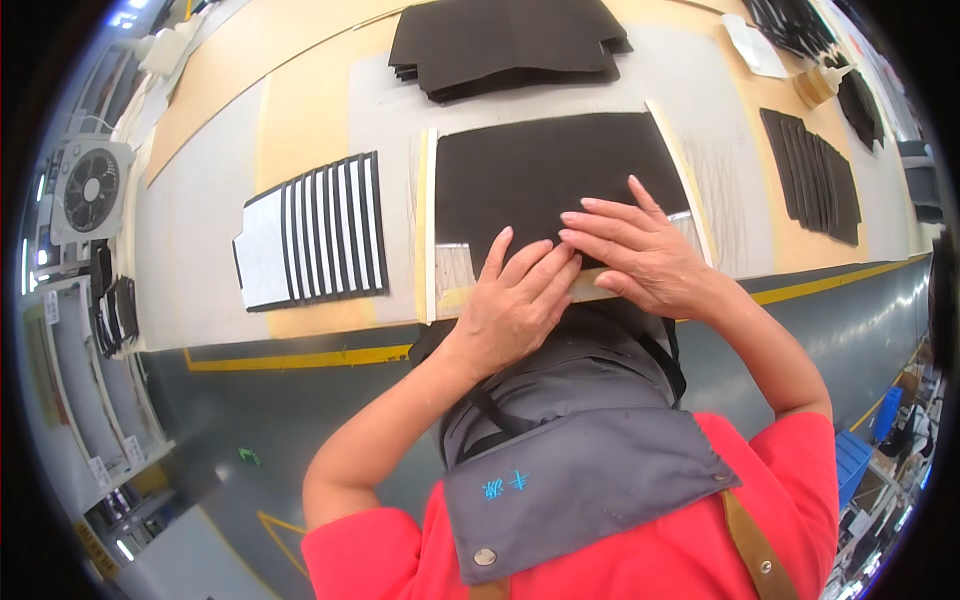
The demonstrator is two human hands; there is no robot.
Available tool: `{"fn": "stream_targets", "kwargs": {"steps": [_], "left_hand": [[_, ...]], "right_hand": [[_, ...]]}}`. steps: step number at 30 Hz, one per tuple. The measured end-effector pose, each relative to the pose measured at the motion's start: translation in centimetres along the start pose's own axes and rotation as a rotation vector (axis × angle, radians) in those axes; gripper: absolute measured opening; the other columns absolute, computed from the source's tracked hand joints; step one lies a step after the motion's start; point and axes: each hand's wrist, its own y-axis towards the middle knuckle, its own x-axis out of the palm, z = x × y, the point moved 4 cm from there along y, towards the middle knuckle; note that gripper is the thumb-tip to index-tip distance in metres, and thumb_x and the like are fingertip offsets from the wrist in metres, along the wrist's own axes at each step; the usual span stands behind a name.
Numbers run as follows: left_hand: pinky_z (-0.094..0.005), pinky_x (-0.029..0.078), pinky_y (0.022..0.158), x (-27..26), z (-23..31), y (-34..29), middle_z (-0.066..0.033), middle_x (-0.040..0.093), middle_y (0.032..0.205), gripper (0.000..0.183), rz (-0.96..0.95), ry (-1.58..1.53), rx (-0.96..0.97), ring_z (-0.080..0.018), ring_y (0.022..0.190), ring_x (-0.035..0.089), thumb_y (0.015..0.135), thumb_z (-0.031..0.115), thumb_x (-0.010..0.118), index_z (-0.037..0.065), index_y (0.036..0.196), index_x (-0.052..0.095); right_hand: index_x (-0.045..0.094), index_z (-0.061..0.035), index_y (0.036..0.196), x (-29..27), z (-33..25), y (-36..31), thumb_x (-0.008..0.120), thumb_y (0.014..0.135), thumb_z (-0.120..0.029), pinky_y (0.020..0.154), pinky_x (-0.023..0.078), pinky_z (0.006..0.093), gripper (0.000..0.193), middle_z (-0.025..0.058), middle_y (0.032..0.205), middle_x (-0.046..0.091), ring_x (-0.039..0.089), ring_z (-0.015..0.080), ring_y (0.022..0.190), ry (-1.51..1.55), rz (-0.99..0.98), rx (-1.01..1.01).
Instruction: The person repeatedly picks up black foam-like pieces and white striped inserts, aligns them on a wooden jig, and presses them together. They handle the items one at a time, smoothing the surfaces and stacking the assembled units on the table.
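A dark, flat panel [545, 165] lies on the table in front of me, between two pale strips [431, 230] that run away from the table's near edge. My left hand [515, 305] rests at the panel's near edge with its fingers stretched out. Beside it, my right hand [645, 255] lies flat on the panel, fingers extended and slightly spread. The fingertips of both hands meet near the middle. Neither hand grips anything that I can see; what lies under the palms is hidden.
A stack of dark cut panels [510, 45] sits at the far side. To the left, white-faced pieces with dark edges [315, 230] overlap in a row. Dark pieces [810, 175] fan out at the right, near a squeeze bottle [820, 83]. A fan [92, 190] stands far left.
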Motion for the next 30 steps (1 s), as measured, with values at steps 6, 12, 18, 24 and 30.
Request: {"fn": "stream_targets", "kwargs": {"steps": [6,12,18,24,30], "left_hand": [[-0.0589,0.023,0.123,0.3,-0.1,-0.6,-0.0065,0.056,0.143,0.054,-0.031,-0.006,-0.056,-0.0243,0.135,0.05,0.088,0.023,0.076,0.01,0.138,0.062],[-0.0798,0.015,0.114,-0.4,-0.5,-0.4,-0.0089,0.048,0.149,0.052,-0.104,0.006,-0.165,-0.0274,0.142,0.043,0.089,0.033,0.077,0.03,0.139,0.062],[-0.0641,0.024,0.121,-0.4,0.8,0.0,-0.0114,0.046,0.154,0.057,-0.199,-0.057,-0.163,-0.029,0.146,0.041,0.091,0.029,0.076,0.015,0.143,0.058],[-0.0572,0.025,0.123,-0.6,0.5,0.0,-0.0117,0.046,0.156,0.063,-0.238,-0.059,-0.111,-0.0302,0.147,0.04,0.091,0.032,0.075,0.011,0.146,0.055],[-0.057,0.027,0.122,-1.3,0.5,0.5,-0.0165,0.046,0.155,0.066,-0.249,-0.153,-0.159,-0.0333,0.146,0.042,0.091,0.037,0.074,0.006,0.146,0.054]], "right_hand": [[0.047,-0.0185,0.154,0.9,1.5,2.2,0.052,0.104,-0.048,0.129,0.003,0.0601,0.059,-0.0035,0.161,0.043,0.033,0.0183,0.153,-0.195,-0.121,-0.09],[0.047,-0.0185,0.154,0.1,2.3,2.8,0.053,0.1,-0.052,0.128,0.003,0.0613,0.064,-0.0032,0.159,0.046,0.034,0.0177,0.152,-0.155,-0.127,-0.09],[0.051,-0.0194,0.152,0.2,3.2,4.1,0.049,0.101,-0.058,0.127,0.002,0.0634,0.064,-0.0056,0.157,0.049,0.035,0.0184,0.151,-0.173,-0.089,-0.108],[0.05,-0.022,0.153,-0.7,7.1,7.0,0.042,0.106,-0.055,0.126,0.006,0.0643,0.058,-0.0053,0.158,0.048,0.033,0.0204,0.152,-0.326,0.0,-0.011],[0.056,-0.02,0.148,-1.4,7.8,8.5,0.047,0.105,-0.052,0.127,0.014,0.0575,0.054,-0.0014,0.156,0.051,0.035,0.0217,0.151,-0.479,0.146,0.019]]}}
